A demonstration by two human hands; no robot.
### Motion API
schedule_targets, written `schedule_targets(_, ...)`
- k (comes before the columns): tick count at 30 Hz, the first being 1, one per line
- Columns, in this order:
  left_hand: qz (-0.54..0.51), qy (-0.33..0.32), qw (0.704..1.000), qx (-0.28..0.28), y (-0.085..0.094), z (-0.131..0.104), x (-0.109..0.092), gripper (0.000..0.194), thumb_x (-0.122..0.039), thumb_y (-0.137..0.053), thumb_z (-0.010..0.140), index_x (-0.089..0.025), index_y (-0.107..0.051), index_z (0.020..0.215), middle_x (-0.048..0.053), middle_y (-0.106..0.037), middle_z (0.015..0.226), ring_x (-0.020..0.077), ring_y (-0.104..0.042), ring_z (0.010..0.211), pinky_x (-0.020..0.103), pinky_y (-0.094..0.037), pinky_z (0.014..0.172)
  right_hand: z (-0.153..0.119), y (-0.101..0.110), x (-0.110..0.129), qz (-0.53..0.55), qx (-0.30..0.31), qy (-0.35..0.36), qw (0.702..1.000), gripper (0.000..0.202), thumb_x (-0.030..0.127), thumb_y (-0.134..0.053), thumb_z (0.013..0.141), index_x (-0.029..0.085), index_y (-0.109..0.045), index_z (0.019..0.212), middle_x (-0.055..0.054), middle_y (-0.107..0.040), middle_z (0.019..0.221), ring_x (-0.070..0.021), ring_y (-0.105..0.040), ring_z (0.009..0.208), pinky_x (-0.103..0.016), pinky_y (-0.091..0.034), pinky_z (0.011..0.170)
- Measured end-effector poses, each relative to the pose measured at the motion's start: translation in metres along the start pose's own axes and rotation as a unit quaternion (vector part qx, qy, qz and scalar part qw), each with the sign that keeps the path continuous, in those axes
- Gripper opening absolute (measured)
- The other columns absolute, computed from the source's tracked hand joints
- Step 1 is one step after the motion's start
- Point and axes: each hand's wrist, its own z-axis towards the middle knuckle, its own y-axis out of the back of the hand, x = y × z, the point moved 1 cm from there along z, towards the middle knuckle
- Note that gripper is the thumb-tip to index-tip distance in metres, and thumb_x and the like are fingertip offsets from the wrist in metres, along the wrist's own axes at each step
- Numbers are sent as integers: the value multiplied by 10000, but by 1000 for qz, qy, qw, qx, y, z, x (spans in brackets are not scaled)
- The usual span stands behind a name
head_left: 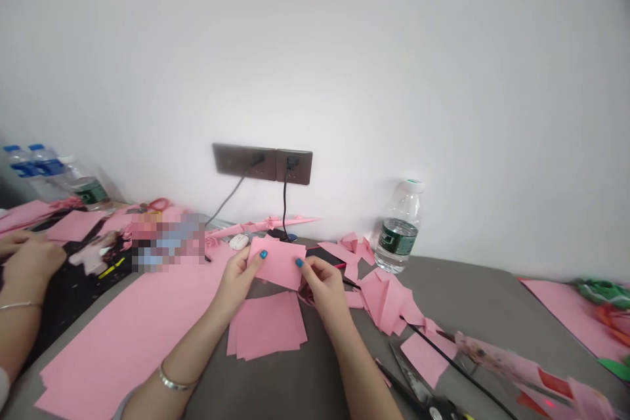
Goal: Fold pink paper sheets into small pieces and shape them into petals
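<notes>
My left hand (242, 275) pinches the left side of a small pink paper rectangle (279, 264), its thumb lying on the front. At the paper's right edge, my right hand (322, 283) grips it between thumb and fingers. The piece is held up above the grey table (221, 384). Just below it lies a loose stack of pink paper rectangles (268, 327). Large pink sheets (142, 335) spread out to the left of my forearms. Open scissors (416, 384) rest at the lower right, beside a small pink piece (428, 357).
Crumpled pink scraps (386, 298) and a water bottle (399, 230) stand right of my hands. A black cable hangs from the wall socket (294, 166). Another person's hands (29, 262) are at the far left, near more bottles (46, 167). A white mouse (239, 241) sits behind.
</notes>
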Motion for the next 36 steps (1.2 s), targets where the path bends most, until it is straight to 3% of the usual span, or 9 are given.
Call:
schedule_targets(5,-51,37,998,17,-4,-2,0,427,-495,-693,763,-156,-671,1022,52,-649,858,157,-594,662,243,-542,459,2,3,3,-1,-17,26,1000,332,472,-673,774,187,-577,634,39,-472,505,-102,-404,439,-230,-304,403)
schedule_targets(10,-84,92,991,43,-7,-5,4,448,-425,-735,753,-159,-627,1096,51,-652,904,151,-617,697,218,-559,459,4,5,2,-19,-29,60,998,307,444,-694,747,169,-608,640,21,-512,551,-115,-443,509,-230,-350,461)
schedule_targets(18,-86,116,989,26,-6,-5,7,441,-374,-773,731,-138,-632,1076,82,-678,1017,168,-670,794,226,-613,578,5,6,-3,-27,-20,56,998,298,442,-696,738,163,-623,666,8,-546,593,-120,-451,531,-230,-365,483)
schedule_targets(27,-113,123,986,26,-10,-5,6,465,-360,-802,700,-114,-633,1057,81,-696,945,169,-672,746,228,-605,547,7,7,-6,-30,-32,56,997,343,491,-725,704,153,-673,728,-13,-611,648,-131,-494,553,-237,-390,500)
schedule_targets(31,-139,112,984,22,-9,-5,6,434,-357,-794,711,-118,-649,1044,93,-702,997,181,-680,807,253,-618,626,5,4,-7,-38,-16,17,999,400,559,-656,750,165,-633,688,21,-514,539,-109,-420,448,-225,-338,405)
schedule_targets(36,-154,114,981,25,-11,-6,4,442,-359,-812,689,-127,-658,1033,88,-713,982,184,-684,796,262,-621,618,4,5,-3,-82,-21,59,995,373,477,-649,776,159,-578,596,21,-456,547,-106,-394,507,-218,-329,446)
